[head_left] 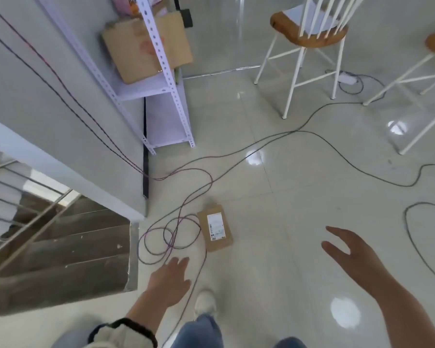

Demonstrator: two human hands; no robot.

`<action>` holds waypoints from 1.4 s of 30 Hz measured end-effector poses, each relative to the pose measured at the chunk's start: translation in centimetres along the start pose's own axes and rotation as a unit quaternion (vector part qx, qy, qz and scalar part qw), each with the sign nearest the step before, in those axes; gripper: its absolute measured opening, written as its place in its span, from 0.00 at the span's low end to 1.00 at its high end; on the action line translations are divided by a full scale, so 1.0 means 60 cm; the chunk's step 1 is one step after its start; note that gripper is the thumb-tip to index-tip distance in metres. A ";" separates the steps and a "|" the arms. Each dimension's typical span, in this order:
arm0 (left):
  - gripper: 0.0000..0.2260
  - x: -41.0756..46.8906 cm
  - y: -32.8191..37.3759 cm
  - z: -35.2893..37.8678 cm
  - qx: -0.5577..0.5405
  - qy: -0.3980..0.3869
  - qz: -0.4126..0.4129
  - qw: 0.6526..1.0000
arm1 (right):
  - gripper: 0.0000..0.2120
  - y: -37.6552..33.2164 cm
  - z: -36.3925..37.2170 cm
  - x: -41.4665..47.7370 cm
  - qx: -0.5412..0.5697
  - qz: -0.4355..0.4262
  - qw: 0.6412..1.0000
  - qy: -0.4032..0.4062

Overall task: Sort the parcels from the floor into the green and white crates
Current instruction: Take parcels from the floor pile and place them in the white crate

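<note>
While there's only one parcel in sight, it's easy to spot: a flat brown cardboard parcel with a white shipping label lying on the glossy pale tiled floor, just below the middle of the view. At its 9 o'clock, a tangle of thin purple-and-black cable loops sits right beside it, one strand running along or under its left edge; can't tell which.

The left hand is at about 7 o'clock from the parcel, near but not touching, fingers loosely spread and holding nothing. The right hand is off at 3 o'clock, well apart from it, also wide open and empty.

Further out: a white perforated-metal shelf rack at 11 o'clock with a worn brown cardboard box on it, a white chair with a wooden seat at 1 o'clock, and a staircase with a railing down at 9 o'clock.

Progress-wise, this parcel isn't picked up yet, and neither crate is in view, so I can't say how many are already sorted. Looks like the reach-down step for this one.
</note>
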State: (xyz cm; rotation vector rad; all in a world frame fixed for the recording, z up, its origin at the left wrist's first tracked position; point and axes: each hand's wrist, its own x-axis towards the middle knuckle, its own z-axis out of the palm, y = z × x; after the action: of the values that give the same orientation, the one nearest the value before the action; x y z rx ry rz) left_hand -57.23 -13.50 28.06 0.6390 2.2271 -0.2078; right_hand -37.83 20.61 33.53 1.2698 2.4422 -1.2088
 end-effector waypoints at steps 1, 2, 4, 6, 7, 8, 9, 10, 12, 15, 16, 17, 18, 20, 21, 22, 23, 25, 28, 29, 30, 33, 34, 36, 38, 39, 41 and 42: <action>0.28 0.058 -0.015 -0.003 -0.009 0.006 0.003 1.000 | 0.22 -0.003 0.036 0.039 0.002 0.002 1.000 -0.003; 0.27 0.118 -0.030 -0.001 -0.020 0.012 0.005 1.000 | 0.22 -0.003 0.073 0.079 0.007 0.007 1.000 -0.006; 0.25 0.242 -0.054 0.019 -0.029 0.020 0.005 0.999 | 0.21 0.007 0.147 0.168 0.024 0.016 1.000 -0.002; 0.25 0.361 -0.080 0.056 -0.008 0.021 0.005 1.000 | 0.21 0.027 0.227 0.259 0.043 0.014 0.999 0.009; 0.26 0.417 -0.092 0.078 0.001 0.021 0.003 1.000 | 0.21 0.039 0.268 0.305 0.047 0.006 0.999 0.008; 0.27 0.473 -0.103 0.103 0.008 0.024 0.005 1.000 | 0.21 0.052 0.310 0.351 0.047 -0.002 0.999 0.006; 0.28 0.526 -0.114 0.127 0.014 0.028 0.008 0.999 | 0.22 0.067 0.352 0.394 0.043 -0.009 0.999 0.003; 0.29 0.578 -0.123 0.146 0.020 0.036 0.017 0.999 | 0.22 0.084 0.392 0.435 0.043 -0.013 0.999 0.001; 0.30 0.679 -0.136 0.174 0.013 0.066 0.049 0.997 | 0.23 0.121 0.466 0.507 0.045 -0.017 0.999 -0.016; 0.33 0.800 -0.129 0.184 -0.035 0.101 0.097 0.990 | 0.24 0.172 0.556 0.587 0.032 -0.020 0.999 -0.038; 0.34 0.831 -0.124 0.184 -0.040 0.106 0.111 0.987 | 0.24 0.186 0.581 0.606 0.029 -0.024 0.999 -0.039; 0.36 0.857 -0.119 0.184 -0.041 0.106 0.123 0.986 | 0.24 0.198 0.606 0.623 0.028 -0.030 0.998 -0.043; 0.37 0.876 -0.116 0.186 -0.042 0.100 0.133 0.985 | 0.24 0.208 0.628 0.635 0.029 -0.033 0.998 -0.054; 0.37 0.894 -0.115 0.195 -0.064 0.074 0.138 0.986 | 0.23 0.219 0.668 0.647 0.031 -0.028 0.995 -0.094; 0.36 0.895 -0.116 0.199 -0.081 0.066 0.134 0.985 | 0.23 0.220 0.687 0.645 0.032 -0.018 0.992 -0.118; 0.35 0.892 -0.117 0.203 -0.097 0.068 0.130 0.984 | 0.23 0.219 0.708 0.639 0.029 -0.005 0.989 -0.143; 0.33 0.887 -0.117 0.208 -0.109 0.078 0.127 0.983 | 0.23 0.217 0.728 0.629 0.020 0.015 0.985 -0.169; 0.29 0.876 -0.114 0.214 -0.125 0.099 0.124 0.979 | 0.22 0.211 0.763 0.605 0.017 0.100 0.963 -0.249; 0.25 0.878 -0.113 0.218 -0.157 0.115 0.121 0.973 | 0.16 0.199 0.791 0.588 0.186 0.219 0.890 -0.354; 0.24 0.881 -0.114 0.216 -0.167 0.122 0.117 0.971 | 0.15 0.198 0.793 0.594 0.230 0.228 0.880 -0.346; 0.22 0.884 -0.117 0.214 -0.179 0.132 0.110 0.969 | 0.15 0.197 0.795 0.605 0.262 0.233 0.878 -0.325; 0.18 0.884 -0.135 0.215 -0.242 0.170 0.060 0.953 | 0.11 0.186 0.799 0.637 0.355 0.242 0.879 -0.208; 0.17 0.879 -0.142 0.220 -0.264 0.181 0.034 0.947 | 0.08 0.180 0.798 0.647 0.390 0.236 0.876 -0.158; 0.18 0.863 -0.152 0.238 -0.291 0.192 -0.022 0.937 | 0.04 0.164 0.796 0.662 0.465 0.216 0.855 -0.081; 0.18 0.846 -0.150 0.264 -0.330 0.183 -0.061 0.924 | 0.07 0.147 0.793 0.671 0.469 0.155 0.867 -0.062; 0.18 0.837 -0.144 0.278 -0.358 0.170 -0.072 0.915 | 0.10 0.138 0.792 0.675 0.441 0.115 0.888 -0.059; 0.17 0.820 -0.125 0.304 -0.441 0.120 -0.078 0.886 | 0.13 0.126 0.794 0.683 0.368 0.048 0.928 -0.037; 0.16 0.812 -0.115 0.316 -0.483 0.085 -0.073 0.869 | 0.11 0.121 0.794 0.687 0.335 0.022 0.942 -0.034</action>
State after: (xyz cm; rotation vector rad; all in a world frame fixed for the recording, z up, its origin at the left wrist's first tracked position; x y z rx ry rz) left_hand -75.51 -7.53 -21.05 -0.0762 2.1778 0.8792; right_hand -69.56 15.16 -21.09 1.3657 1.9921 -2.1350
